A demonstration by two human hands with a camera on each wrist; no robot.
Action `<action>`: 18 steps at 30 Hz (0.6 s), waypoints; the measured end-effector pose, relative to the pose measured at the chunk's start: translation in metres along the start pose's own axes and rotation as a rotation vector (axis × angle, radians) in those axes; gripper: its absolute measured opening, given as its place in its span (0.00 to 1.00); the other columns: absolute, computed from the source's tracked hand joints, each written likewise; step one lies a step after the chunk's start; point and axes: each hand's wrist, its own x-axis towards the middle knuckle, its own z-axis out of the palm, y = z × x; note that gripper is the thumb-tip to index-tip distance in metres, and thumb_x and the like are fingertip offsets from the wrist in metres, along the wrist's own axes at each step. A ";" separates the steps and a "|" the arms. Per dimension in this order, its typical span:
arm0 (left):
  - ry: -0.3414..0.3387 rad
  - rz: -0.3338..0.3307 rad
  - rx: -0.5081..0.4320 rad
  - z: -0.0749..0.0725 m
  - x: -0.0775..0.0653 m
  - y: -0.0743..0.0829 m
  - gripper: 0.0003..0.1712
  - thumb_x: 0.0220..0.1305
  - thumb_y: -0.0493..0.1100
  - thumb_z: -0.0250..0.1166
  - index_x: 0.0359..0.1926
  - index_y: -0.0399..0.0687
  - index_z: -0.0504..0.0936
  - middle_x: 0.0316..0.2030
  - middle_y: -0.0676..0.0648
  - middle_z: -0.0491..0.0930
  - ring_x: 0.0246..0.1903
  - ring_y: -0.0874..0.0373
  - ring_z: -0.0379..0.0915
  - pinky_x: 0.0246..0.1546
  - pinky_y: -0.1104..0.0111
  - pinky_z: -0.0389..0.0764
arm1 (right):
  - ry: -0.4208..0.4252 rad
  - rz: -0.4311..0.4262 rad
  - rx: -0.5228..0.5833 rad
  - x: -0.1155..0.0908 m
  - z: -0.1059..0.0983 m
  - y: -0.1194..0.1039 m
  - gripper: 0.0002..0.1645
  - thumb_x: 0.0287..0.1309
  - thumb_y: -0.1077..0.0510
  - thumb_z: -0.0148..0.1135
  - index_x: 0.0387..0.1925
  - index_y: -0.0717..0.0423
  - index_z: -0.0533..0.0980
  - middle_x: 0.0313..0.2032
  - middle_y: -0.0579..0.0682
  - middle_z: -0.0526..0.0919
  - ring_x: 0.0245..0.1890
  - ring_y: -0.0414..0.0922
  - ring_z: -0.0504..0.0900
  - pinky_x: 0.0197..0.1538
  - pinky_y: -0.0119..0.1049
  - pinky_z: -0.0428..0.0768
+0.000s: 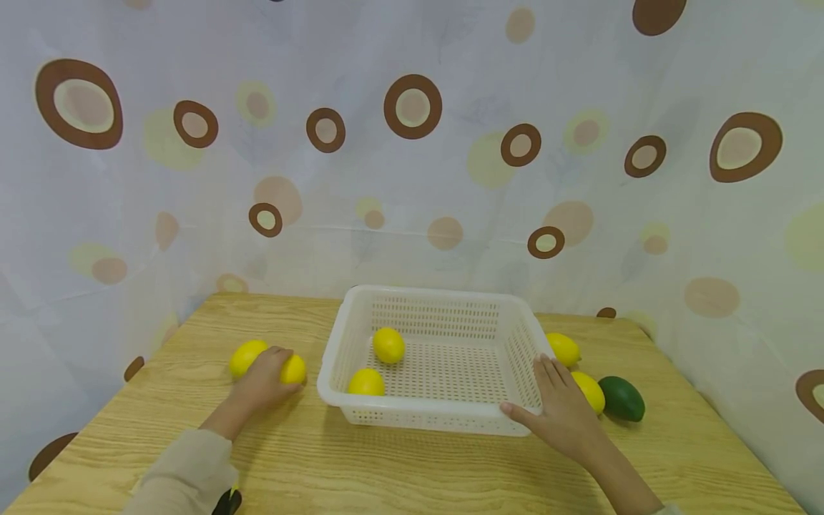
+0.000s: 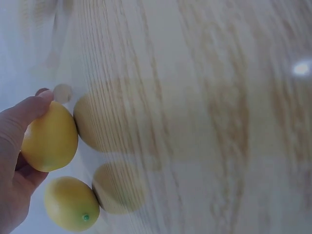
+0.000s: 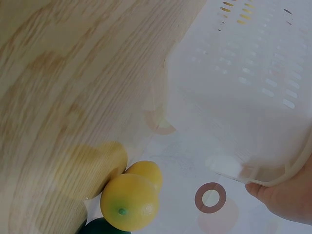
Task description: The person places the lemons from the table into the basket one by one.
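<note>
My left hand (image 1: pixel 262 379) grips a yellow lemon (image 1: pixel 293 370) on the left of the table, thumb on one side and fingers on the other. Just beyond that hand lies a second lemon (image 2: pixel 71 204), its green stem end showing in the left wrist view. A white perforated plastic basket (image 1: pixel 434 404) stands in the middle, with one lemon (image 1: pixel 389 345) toward its back left and another lemon (image 1: pixel 366 383) at its front left. My right hand (image 1: pixel 566 418) rests on the basket's front right corner, fingers extended along the side rim and thumb at the front rim.
Right of the basket lie a lemon (image 1: pixel 563 350), a nearer lemon (image 3: pixel 129 202) and a dark green avocado-shaped fruit (image 1: pixel 621 399). The wooden table (image 1: pixel 386 472) ends at a patterned curtain (image 1: pixel 463 186) behind and at both sides.
</note>
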 end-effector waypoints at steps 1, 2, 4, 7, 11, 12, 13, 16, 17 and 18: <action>-0.001 0.000 -0.001 0.000 0.000 0.001 0.33 0.48 0.40 0.70 0.52 0.22 0.70 0.50 0.26 0.72 0.51 0.34 0.70 0.53 0.46 0.72 | 0.001 0.000 0.001 0.000 0.000 0.000 0.60 0.53 0.31 0.55 0.65 0.77 0.50 0.68 0.73 0.49 0.67 0.69 0.47 0.66 0.65 0.49; -0.002 0.001 0.000 0.000 0.000 0.001 0.33 0.48 0.39 0.71 0.51 0.22 0.71 0.50 0.26 0.73 0.50 0.34 0.70 0.53 0.46 0.72 | 0.001 0.000 0.002 0.000 0.000 0.000 0.60 0.53 0.31 0.55 0.65 0.77 0.50 0.68 0.73 0.49 0.67 0.69 0.47 0.66 0.65 0.49; -0.006 -0.003 0.000 0.000 0.000 0.002 0.33 0.48 0.39 0.71 0.52 0.22 0.70 0.50 0.27 0.72 0.50 0.34 0.70 0.53 0.46 0.72 | 0.002 -0.001 0.002 0.000 0.000 0.000 0.60 0.53 0.31 0.55 0.65 0.77 0.50 0.68 0.73 0.49 0.67 0.69 0.47 0.66 0.65 0.50; -0.012 -0.008 -0.002 0.001 0.000 0.002 0.34 0.49 0.39 0.70 0.53 0.23 0.70 0.50 0.27 0.72 0.50 0.34 0.71 0.53 0.46 0.72 | 0.006 -0.004 0.002 0.000 0.000 0.000 0.60 0.53 0.31 0.55 0.66 0.77 0.50 0.68 0.73 0.48 0.68 0.69 0.47 0.66 0.65 0.50; -0.014 -0.008 -0.005 0.002 0.000 0.000 0.34 0.49 0.39 0.70 0.55 0.24 0.69 0.51 0.27 0.72 0.51 0.34 0.71 0.53 0.46 0.73 | 0.006 -0.005 0.007 0.000 0.000 0.001 0.61 0.53 0.31 0.55 0.66 0.77 0.49 0.68 0.73 0.48 0.68 0.69 0.46 0.66 0.65 0.49; -0.013 -0.007 -0.005 0.002 0.000 0.000 0.34 0.49 0.39 0.70 0.55 0.25 0.69 0.51 0.27 0.72 0.51 0.34 0.71 0.53 0.46 0.73 | 0.006 -0.005 0.007 0.000 0.000 0.001 0.61 0.53 0.31 0.55 0.66 0.77 0.49 0.68 0.73 0.48 0.68 0.69 0.46 0.66 0.65 0.49; -0.012 -0.005 -0.004 0.002 0.000 0.000 0.34 0.49 0.39 0.70 0.55 0.25 0.70 0.51 0.27 0.72 0.51 0.34 0.71 0.53 0.46 0.73 | 0.005 -0.004 0.009 0.000 0.000 0.001 0.61 0.53 0.31 0.55 0.66 0.77 0.49 0.68 0.73 0.48 0.68 0.69 0.46 0.66 0.65 0.49; -0.009 -0.008 -0.008 0.003 0.000 -0.001 0.34 0.49 0.39 0.71 0.54 0.25 0.70 0.51 0.27 0.72 0.51 0.35 0.71 0.53 0.46 0.72 | 0.006 -0.007 0.010 0.000 0.000 0.001 0.60 0.53 0.31 0.55 0.66 0.77 0.49 0.68 0.73 0.48 0.68 0.69 0.46 0.66 0.65 0.49; -0.009 -0.010 -0.009 0.003 0.000 -0.001 0.34 0.49 0.39 0.71 0.54 0.25 0.70 0.51 0.28 0.72 0.51 0.35 0.71 0.53 0.46 0.72 | 0.007 -0.007 0.010 0.000 0.000 0.001 0.60 0.53 0.31 0.55 0.66 0.77 0.50 0.68 0.73 0.48 0.68 0.69 0.46 0.66 0.65 0.50; -0.008 -0.012 -0.011 0.003 0.000 -0.001 0.34 0.49 0.39 0.71 0.54 0.25 0.70 0.51 0.28 0.72 0.51 0.35 0.71 0.53 0.46 0.72 | 0.007 -0.007 0.009 0.000 0.001 0.001 0.60 0.53 0.31 0.55 0.66 0.77 0.50 0.68 0.73 0.48 0.68 0.69 0.46 0.66 0.65 0.50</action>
